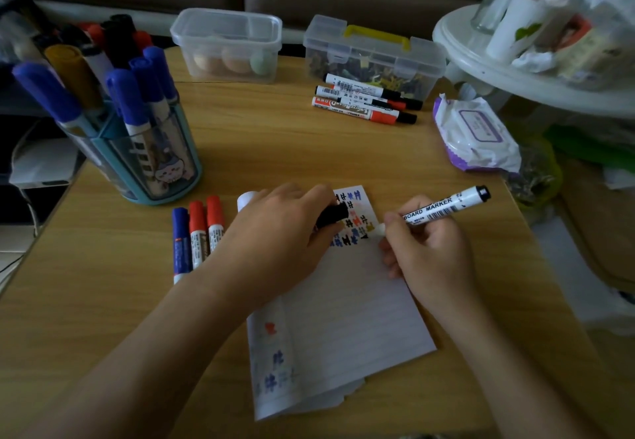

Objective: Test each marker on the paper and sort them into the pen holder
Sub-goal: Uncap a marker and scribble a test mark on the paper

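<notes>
1. Right hand [431,248] gripping a white board marker [443,208], tip down on the paper [347,304] beside rows of coloured test marks.
2. Left hand [278,232] closed around the black cap [332,215], resting on the paper's upper left.
3. Three capped markers [197,236] lying just left of the paper on the table [268,143].
4. Pen holder [137,150] at far left, crowded with markers.
5. Four more markers [364,103] near the clear boxes.

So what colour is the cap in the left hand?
Black: the cap in the left hand, seen in the head view.
</notes>
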